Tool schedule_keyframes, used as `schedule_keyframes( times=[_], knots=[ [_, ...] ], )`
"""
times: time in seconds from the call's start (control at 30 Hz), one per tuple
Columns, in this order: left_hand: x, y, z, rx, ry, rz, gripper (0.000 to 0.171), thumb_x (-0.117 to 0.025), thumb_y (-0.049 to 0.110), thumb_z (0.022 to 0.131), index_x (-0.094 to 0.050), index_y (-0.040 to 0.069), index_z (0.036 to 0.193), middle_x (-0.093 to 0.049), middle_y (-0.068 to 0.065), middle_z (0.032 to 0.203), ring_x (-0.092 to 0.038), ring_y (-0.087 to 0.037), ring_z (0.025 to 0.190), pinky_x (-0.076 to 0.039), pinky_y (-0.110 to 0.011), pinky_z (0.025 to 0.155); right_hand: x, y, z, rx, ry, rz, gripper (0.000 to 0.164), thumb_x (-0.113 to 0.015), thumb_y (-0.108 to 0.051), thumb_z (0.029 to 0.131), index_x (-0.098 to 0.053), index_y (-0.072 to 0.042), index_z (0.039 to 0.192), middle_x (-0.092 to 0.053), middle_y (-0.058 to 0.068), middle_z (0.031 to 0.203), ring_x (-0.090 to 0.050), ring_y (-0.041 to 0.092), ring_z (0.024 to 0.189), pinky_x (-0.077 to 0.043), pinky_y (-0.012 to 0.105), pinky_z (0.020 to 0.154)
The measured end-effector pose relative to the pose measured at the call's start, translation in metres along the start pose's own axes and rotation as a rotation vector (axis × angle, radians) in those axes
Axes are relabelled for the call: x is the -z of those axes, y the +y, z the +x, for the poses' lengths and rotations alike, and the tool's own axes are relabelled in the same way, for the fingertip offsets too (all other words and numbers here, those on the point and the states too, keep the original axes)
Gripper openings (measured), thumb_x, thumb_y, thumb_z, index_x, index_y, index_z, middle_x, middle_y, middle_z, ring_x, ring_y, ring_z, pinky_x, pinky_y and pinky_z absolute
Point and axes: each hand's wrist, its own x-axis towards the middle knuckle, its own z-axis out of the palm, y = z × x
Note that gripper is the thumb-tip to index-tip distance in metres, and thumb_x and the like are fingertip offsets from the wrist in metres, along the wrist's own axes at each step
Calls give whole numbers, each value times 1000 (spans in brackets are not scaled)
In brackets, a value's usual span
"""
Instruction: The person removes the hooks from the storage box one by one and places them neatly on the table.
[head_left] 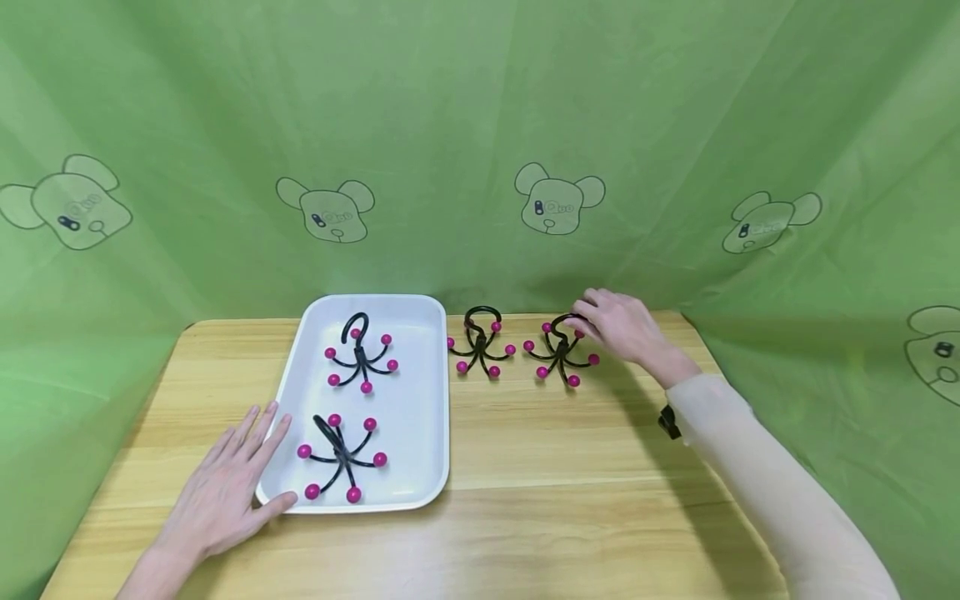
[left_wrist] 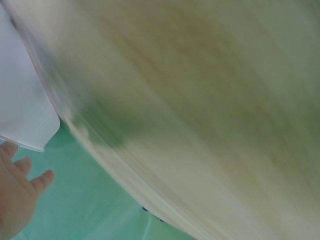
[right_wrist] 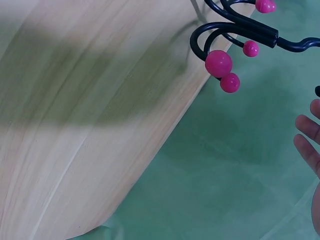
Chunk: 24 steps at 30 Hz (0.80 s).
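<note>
My right hand [head_left: 618, 327] pinches the top of the hook on the rightmost black wire hanger [head_left: 561, 353], whose curved arms end in pink balls. In the right wrist view, that hanger [right_wrist: 250, 31] shows at the top, with some fingers [right_wrist: 307, 127] at the right edge. My left hand [head_left: 221, 492] lies with fingers spread over the left rim of a white tray [head_left: 408, 408]; the left wrist view shows several fingertips beside the tray's edge. Inside the tray are two similar hangers, one at the back [head_left: 360, 358] and one at the front [head_left: 343, 457].
Another hanger [head_left: 481, 343] stands on the wooden table [head_left: 540, 467] between the tray and the rightmost one. Green fabric [head_left: 450, 125] with printed mouse heads closes off the back and both sides. A black strap piece [head_left: 670, 422] shows at the right wrist.
</note>
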Motion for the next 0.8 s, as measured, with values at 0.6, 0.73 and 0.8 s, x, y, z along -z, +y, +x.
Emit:
schedule_keyframes(
  times=[0.6,0.73,0.8],
  knots=[
    [1,1,-1,5,-5,-1,104,-72,62,85,-33,10,166,-30,-18,174,-19,-32,166,15,-22,133,-15,5,4,-21,-43,-5,18,-72,-31,98,-70,-13,100,-61,5,86,-58,22,71,-56,39,61],
    [1,2,-1,7,-7,2,104,-72,62,84,-34,10,166,-30,-18,174,-15,-30,167,16,-22,132,-15,4,5,-24,-43,1,18,-74,-30,97,-70,-13,99,-62,6,86,-58,22,72,-57,39,62],
    [1,2,-1,8,-9,1,104,-72,62,84,-34,10,166,-30,-18,174,-14,-29,167,16,-21,132,-16,5,4,-24,-36,-4,17,-76,-28,96,-71,-13,99,-62,6,86,-59,22,72,-57,39,61]
  ],
)
